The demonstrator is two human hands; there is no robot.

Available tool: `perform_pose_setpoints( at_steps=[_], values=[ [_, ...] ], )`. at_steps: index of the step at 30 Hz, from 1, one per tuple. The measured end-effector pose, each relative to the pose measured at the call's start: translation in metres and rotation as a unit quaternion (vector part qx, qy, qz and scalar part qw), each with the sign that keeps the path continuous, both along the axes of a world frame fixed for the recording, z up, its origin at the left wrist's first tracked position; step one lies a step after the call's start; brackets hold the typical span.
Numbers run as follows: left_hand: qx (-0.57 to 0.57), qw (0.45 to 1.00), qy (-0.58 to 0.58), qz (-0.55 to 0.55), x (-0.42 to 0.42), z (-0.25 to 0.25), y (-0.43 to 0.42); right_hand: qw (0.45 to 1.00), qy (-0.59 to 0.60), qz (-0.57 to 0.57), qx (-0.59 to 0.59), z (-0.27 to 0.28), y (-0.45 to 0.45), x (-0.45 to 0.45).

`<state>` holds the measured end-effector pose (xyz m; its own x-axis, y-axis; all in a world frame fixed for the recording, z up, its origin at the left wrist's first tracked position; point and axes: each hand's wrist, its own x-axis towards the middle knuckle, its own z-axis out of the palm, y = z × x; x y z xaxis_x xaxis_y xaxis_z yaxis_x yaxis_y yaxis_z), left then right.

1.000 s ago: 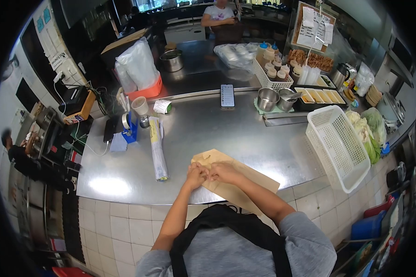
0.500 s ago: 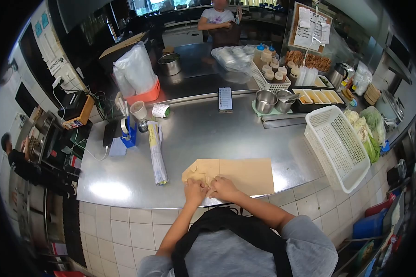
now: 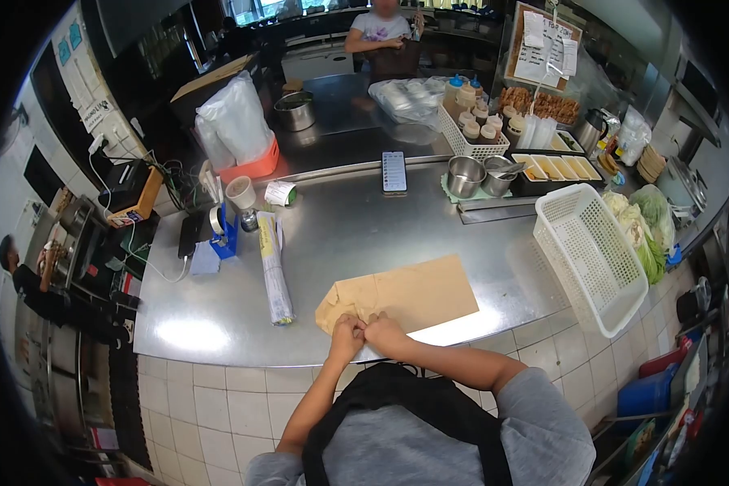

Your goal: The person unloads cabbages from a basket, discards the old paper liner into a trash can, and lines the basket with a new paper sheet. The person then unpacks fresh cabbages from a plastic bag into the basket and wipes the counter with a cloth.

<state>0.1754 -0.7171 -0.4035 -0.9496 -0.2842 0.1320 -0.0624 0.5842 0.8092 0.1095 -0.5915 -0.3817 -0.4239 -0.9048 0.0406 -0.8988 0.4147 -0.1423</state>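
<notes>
Paper (image 3: 428,290), brown, lies near front edge of the bench (image 3: 356,231), with fingers of left hand (image 3: 347,337) and right hand (image 3: 387,335) pinching its creased end — 2 hands side by side, seemingly to hold the folds tight.

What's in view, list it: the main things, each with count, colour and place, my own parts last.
Table: 1, silver, centre
Folded paper: 1, brown, table's near edge
Long packet: 1, white and yellow, table's left part
Tape dispenser: 1, blue, left of packet
Phone: 1, pale lit screen, table's far edge
Small pots: 2, silver, right of phone
Squeeze bottles: several, mixed colours, in white basket
Crate: 1, white, table's right edge
Leafy vegetables: several, green, right of crate
Large pot: 1, silver, beyond table
Notice board: 1, brown, upper right
Other people: at least 2, back and left
Shirt: 1, grey, bottom
Left hand: 1, bare, at paper
Right hand: 1, bare, at paper
</notes>
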Motion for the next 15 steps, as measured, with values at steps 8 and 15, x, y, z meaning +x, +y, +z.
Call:
perform_pose_setpoints(
  at_steps=[8,15],
  values=[
    [0.033,0.998,-0.026,-0.051,0.0,-0.004,-0.011,0.999,-0.023,0.017,0.019,0.015,0.005,-0.006],
    [0.09,0.991,-0.09,-0.037,-0.004,-0.012,-0.016,1.0,-0.012,-0.016,0.017,0.017,-0.002,-0.006]
  ],
)
